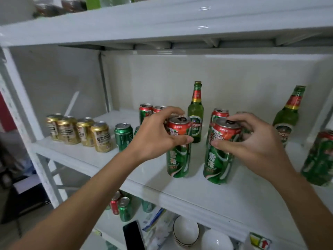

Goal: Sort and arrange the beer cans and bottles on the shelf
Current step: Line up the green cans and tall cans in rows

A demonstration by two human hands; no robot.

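On the white shelf (147,170) my left hand (155,134) grips the top of a tall green-and-red beer can (178,159). My right hand (252,139) grips the top of a second tall green-and-red can (219,163) beside it. Both cans stand upright near the front edge. Behind them stand more red-topped cans (145,112), another red-topped can (219,113) and a green glass bottle (196,112). A second green bottle (288,114) stands at the right. Several gold cans (81,131) line the left, with a short green can (123,136) next to them.
Another tall green can (319,159) stands at the far right edge. The shelf below holds small cans (122,207), a black phone (133,235), white bowls (185,233) and a packet. An upper shelf board (162,24) hangs close overhead. A white upright post (21,109) is at left.
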